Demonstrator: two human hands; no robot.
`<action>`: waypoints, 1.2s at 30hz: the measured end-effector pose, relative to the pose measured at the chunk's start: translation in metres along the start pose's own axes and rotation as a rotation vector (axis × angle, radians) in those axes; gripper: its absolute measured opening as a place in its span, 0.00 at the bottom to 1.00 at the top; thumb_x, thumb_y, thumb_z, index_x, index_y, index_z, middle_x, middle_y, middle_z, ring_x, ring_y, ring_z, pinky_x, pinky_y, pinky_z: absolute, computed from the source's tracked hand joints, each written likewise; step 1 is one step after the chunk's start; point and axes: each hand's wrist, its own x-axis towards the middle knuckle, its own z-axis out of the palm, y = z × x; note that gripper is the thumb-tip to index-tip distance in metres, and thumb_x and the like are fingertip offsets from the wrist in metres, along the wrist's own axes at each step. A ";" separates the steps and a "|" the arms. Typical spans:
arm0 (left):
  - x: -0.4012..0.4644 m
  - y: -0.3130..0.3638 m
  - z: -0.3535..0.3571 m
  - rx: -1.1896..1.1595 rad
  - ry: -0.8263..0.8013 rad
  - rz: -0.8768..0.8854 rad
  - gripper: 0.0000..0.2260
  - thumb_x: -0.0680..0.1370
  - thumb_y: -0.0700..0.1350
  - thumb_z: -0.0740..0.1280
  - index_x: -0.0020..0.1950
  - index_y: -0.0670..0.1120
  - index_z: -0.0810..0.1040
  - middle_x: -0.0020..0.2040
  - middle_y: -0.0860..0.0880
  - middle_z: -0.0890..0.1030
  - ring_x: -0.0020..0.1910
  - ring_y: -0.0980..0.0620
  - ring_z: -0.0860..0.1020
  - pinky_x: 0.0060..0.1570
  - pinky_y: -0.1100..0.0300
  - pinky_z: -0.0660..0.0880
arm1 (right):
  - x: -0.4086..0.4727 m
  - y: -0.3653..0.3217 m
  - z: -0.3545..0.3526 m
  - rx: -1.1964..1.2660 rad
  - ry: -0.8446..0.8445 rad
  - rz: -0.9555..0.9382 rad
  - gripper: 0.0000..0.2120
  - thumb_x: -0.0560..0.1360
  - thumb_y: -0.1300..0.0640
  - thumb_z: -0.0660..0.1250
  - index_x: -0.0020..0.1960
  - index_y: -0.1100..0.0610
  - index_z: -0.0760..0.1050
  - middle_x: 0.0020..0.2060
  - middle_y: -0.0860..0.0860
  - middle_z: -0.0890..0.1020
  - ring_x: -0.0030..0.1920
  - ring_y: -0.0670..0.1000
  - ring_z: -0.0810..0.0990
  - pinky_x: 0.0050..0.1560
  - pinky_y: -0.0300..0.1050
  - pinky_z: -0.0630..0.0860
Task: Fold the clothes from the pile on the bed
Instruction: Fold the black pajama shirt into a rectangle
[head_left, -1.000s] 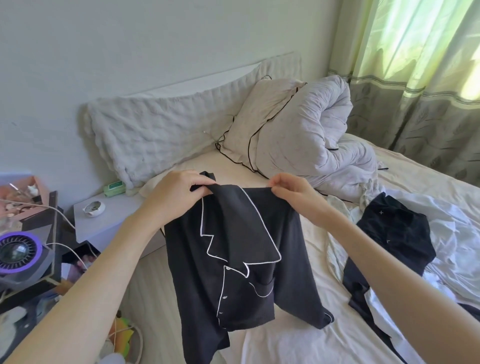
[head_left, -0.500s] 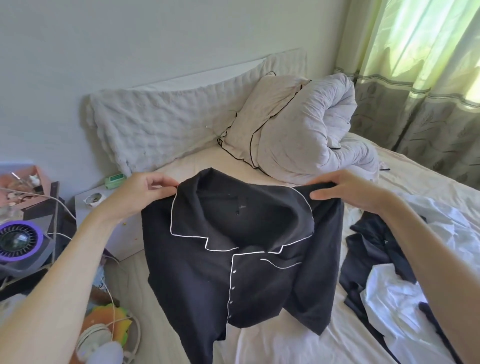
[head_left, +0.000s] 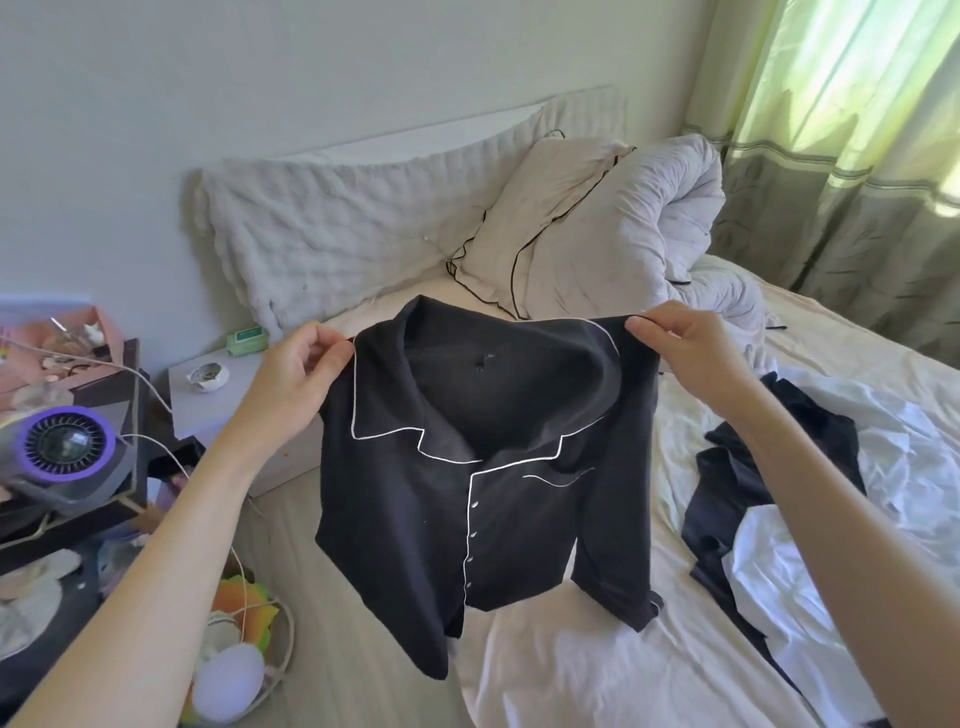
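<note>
no legible text, label, brand or number anywhere. small green box (head_left: 248, 340) on nightstand (head_left: 218, 410) carries faint print, too small to read. black pyjama shirt (head_left: 483, 467): no visible tag.

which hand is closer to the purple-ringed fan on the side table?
Left. The left hand pinches the black pyjama shirt's shoulder just right of the fan; the right hand pinches the other shoulder, across the shirt over the bed.

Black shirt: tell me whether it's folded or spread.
Spread. The left hand and right hand pinch the black shirt at its shoulders; it hangs open above the bed.
</note>
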 end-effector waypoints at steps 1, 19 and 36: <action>-0.005 0.003 -0.001 -0.013 0.016 0.020 0.11 0.79 0.40 0.63 0.39 0.53 0.73 0.33 0.58 0.78 0.31 0.66 0.74 0.35 0.74 0.68 | -0.007 -0.006 0.002 0.023 0.043 0.014 0.09 0.76 0.58 0.67 0.39 0.49 0.81 0.35 0.45 0.78 0.37 0.38 0.74 0.44 0.32 0.70; -0.065 0.098 -0.090 -0.029 0.188 0.310 0.09 0.77 0.44 0.67 0.39 0.56 0.74 0.38 0.57 0.79 0.38 0.62 0.76 0.40 0.74 0.69 | -0.107 -0.138 -0.009 -0.091 0.393 -0.031 0.08 0.79 0.58 0.60 0.43 0.58 0.75 0.37 0.49 0.76 0.38 0.45 0.71 0.44 0.44 0.70; 0.041 0.020 -0.061 -0.041 0.087 0.146 0.07 0.78 0.48 0.65 0.40 0.53 0.75 0.39 0.54 0.81 0.39 0.58 0.77 0.42 0.62 0.70 | 0.018 -0.106 0.037 -0.324 0.468 0.061 0.18 0.81 0.54 0.56 0.36 0.63 0.69 0.33 0.54 0.72 0.41 0.55 0.70 0.40 0.45 0.61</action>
